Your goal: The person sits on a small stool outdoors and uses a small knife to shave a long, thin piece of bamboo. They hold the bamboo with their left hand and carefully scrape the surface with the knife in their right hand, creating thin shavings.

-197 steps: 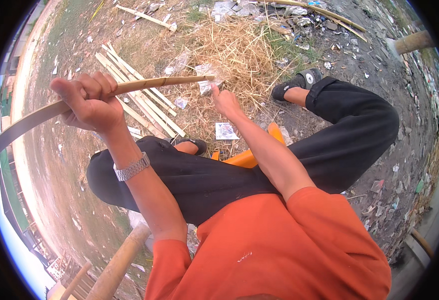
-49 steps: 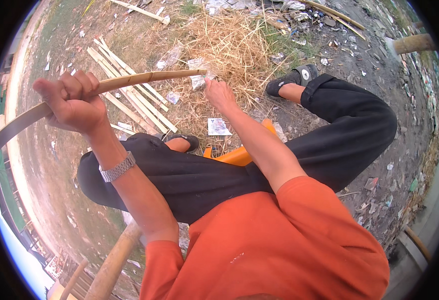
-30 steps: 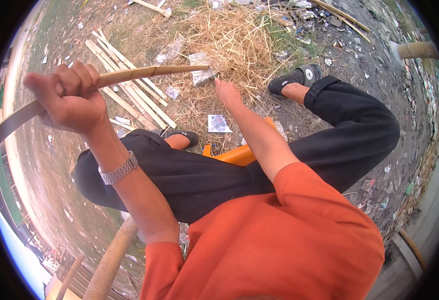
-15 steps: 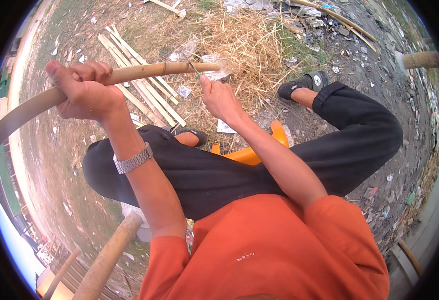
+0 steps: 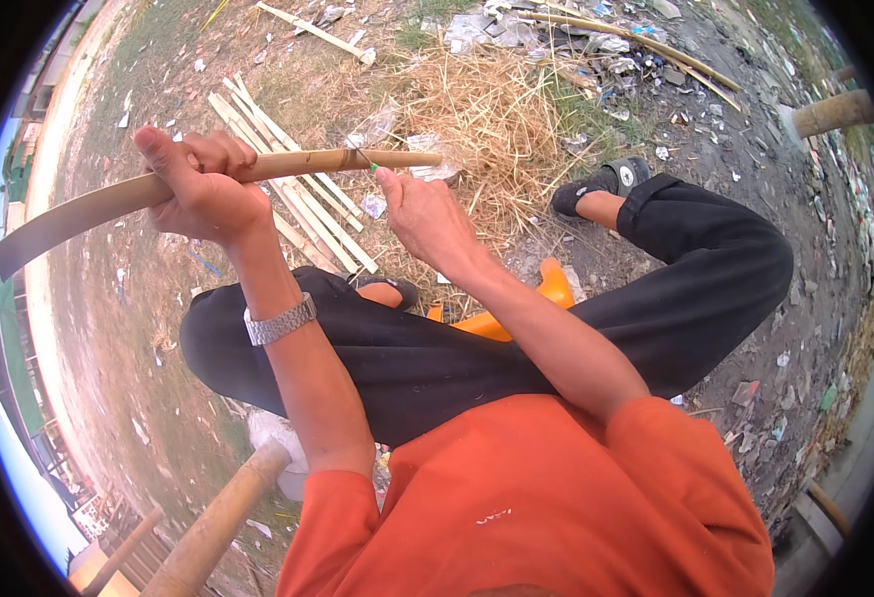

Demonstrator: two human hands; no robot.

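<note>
My left hand (image 5: 208,189) is closed around a long split bamboo strip (image 5: 84,214), its thumb pointing up and away. The strip runs from the far left to the middle of the view. In my right hand (image 5: 429,221) is a small knife (image 5: 365,159), of which only a thin blade and a bit of green show; the handle is hidden in the fist. The blade meets the strip a short way from its right end, beyond a dark node. Behind the strip, a bundle of pale bamboo slats (image 5: 303,204) lies on the ground.
A heap of straw-like shavings (image 5: 492,109) lies ahead. An orange plastic object (image 5: 554,284) shows between my legs. Bamboo poles stand at the lower left (image 5: 218,517) and upper right (image 5: 835,113). Litter and a long bamboo piece (image 5: 646,42) lie at the far right.
The knife and my right hand have moved left along the strip, toward my left hand. The strip's left end has risen a little in view. The whole view has shifted slightly.
</note>
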